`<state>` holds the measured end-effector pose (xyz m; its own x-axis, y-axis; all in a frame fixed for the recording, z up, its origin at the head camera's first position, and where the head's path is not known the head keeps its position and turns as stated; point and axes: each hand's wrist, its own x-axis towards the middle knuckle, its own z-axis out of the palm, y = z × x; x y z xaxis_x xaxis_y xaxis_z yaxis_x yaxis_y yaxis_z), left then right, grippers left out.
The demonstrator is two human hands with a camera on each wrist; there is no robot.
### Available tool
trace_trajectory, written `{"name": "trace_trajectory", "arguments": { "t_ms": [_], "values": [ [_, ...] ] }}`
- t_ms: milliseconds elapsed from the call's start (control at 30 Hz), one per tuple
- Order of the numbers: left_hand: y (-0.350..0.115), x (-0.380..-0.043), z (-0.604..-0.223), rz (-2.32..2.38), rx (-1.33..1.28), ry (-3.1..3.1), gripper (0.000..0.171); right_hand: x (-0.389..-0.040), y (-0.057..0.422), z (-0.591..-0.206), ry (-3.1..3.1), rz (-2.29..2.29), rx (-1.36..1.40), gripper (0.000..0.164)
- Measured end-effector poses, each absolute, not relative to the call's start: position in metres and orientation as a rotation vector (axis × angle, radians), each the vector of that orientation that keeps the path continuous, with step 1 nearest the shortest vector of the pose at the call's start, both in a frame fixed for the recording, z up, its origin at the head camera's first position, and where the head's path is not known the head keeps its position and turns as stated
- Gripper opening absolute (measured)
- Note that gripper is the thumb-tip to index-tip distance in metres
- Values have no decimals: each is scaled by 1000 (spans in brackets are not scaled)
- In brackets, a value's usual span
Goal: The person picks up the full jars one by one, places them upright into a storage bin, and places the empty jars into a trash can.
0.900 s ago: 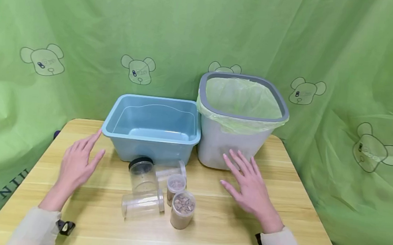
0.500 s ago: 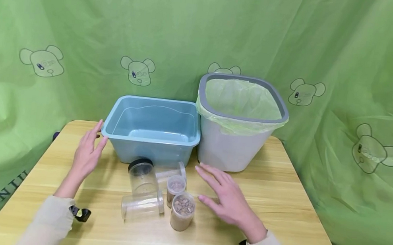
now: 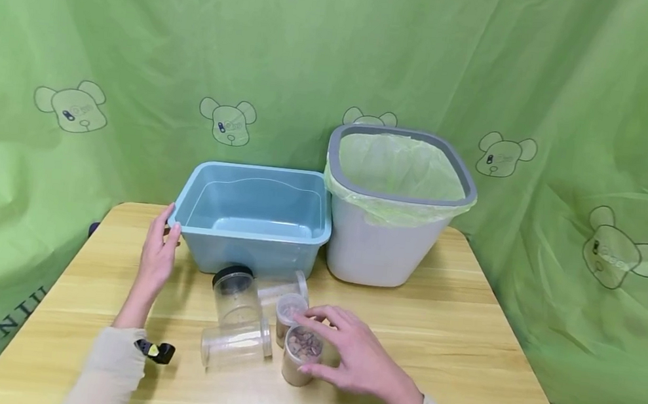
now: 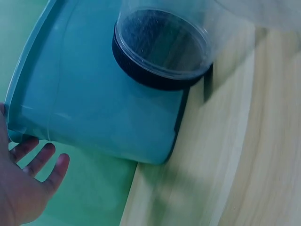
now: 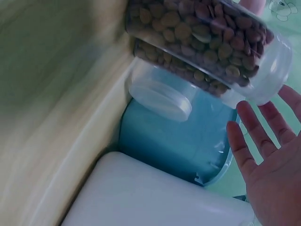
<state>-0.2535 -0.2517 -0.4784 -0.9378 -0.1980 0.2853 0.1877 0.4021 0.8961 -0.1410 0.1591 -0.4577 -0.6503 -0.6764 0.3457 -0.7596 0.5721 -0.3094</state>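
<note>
The front filled jar (image 3: pixel 297 361) stands on the table (image 3: pixel 492 351), upright, long axis vertical, mouth end facing up; brown pieces are visible through its wall. The right wrist view shows this axis as a diagonal, with the mouth end at lower right. The right hand (image 3: pixel 346 356) straddles the upper part of this jar: thumb on the near side, fingers on the far side, thumb and fingers apart. Whether they touch the jar cannot be determined. The rear filled jar (image 3: pixel 291 308) stands directly behind, its axis parallel to the first.

The left hand (image 3: pixel 158 257) is at the front left corner of the blue basin (image 3: pixel 253 257), fingers extended and spread beside the rim; contact pressure cannot be determined. The basin's long axis runs left to right, opening upward.

The black-lidded jar (image 3: pixel 235 298) lies with its lid end toward the basin. The near clear jar (image 3: pixel 234 347) lies on its side, axis left to right, rimmed end right.
</note>
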Motion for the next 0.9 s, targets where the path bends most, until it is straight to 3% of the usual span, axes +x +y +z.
{"name": "trace_trajectory", "arguments": {
  "t_ms": [900],
  "values": [
    [-244,-260,-493,-1712,74,-2133,52,-143,152,-475,-2481,835,1310,63]
  ]
}}
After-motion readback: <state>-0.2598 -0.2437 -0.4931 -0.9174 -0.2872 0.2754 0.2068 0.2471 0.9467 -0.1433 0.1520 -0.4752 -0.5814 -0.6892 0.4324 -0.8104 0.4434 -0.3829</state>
